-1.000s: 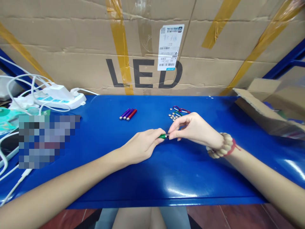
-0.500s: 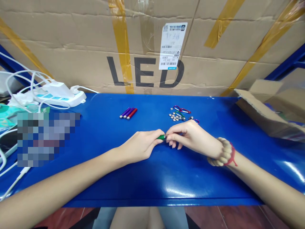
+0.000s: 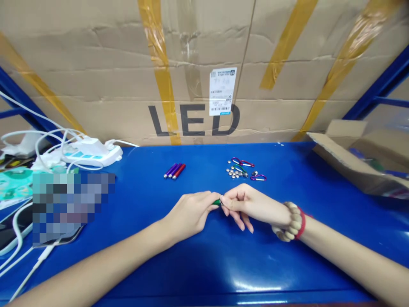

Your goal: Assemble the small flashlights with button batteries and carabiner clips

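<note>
My left hand (image 3: 191, 215) is closed round a small green metal tube (image 3: 217, 202), most of it hidden in the fingers. At the tube's right end, the thumb and forefinger of my right hand (image 3: 244, 205) are pinched together, with the other fingers hanging loose. Whatever lies in that pinch is too small to make out. Beyond my left hand two purple tubes (image 3: 170, 170) and a red tube (image 3: 179, 171) with silver ends lie side by side. Past my right hand are several button cells (image 3: 232, 172), a green carabiner (image 3: 240, 169), a red carabiner (image 3: 248, 163) and purple carabiners (image 3: 259, 177).
The blue table (image 3: 143, 273) backs onto a large cardboard box (image 3: 121, 85) marked LED. At left are a white power strip (image 3: 96, 158), cables and a pixelated flat object (image 3: 73, 204). An open cardboard carton (image 3: 358, 170) stands at right.
The view has tilted up, so everything sits lower in it. Both hands stay together at the green tube. My right hand's lower fingers have stretched out further.
</note>
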The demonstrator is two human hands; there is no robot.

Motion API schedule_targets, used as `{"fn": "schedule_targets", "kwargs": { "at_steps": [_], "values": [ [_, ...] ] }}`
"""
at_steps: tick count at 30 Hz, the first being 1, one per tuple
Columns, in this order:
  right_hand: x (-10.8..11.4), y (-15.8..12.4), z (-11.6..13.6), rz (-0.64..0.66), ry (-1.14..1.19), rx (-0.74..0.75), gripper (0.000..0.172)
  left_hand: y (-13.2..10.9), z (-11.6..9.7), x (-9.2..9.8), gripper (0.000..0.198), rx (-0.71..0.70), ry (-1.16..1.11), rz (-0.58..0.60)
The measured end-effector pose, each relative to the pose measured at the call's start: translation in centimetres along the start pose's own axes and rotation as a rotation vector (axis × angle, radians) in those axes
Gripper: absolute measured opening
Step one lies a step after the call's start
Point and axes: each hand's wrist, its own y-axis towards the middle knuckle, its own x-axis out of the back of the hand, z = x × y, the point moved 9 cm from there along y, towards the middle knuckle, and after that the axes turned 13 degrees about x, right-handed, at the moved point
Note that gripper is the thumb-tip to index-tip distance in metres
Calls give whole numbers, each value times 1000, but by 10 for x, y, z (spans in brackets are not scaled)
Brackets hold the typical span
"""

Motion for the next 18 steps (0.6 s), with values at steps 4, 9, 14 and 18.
{"fn": "schedule_targets", "kwargs": {
  "at_steps": [4, 9, 14, 18],
  "values": [
    [2, 4, -6, 34, 15, -11, 43, 1, 0, 0, 22, 1, -9, 1],
    [9, 10, -7, 13, 7, 41, 45, 5, 2, 3, 22, 50, -107, 4],
    [15, 16, -5, -2, -26, 79, 47, 8, 5, 6, 22, 120, -92, -13],
    [24, 23, -3, -50, -88, 137, 48, 12, 10, 7, 23, 140, -67, -46]
  ]
}}
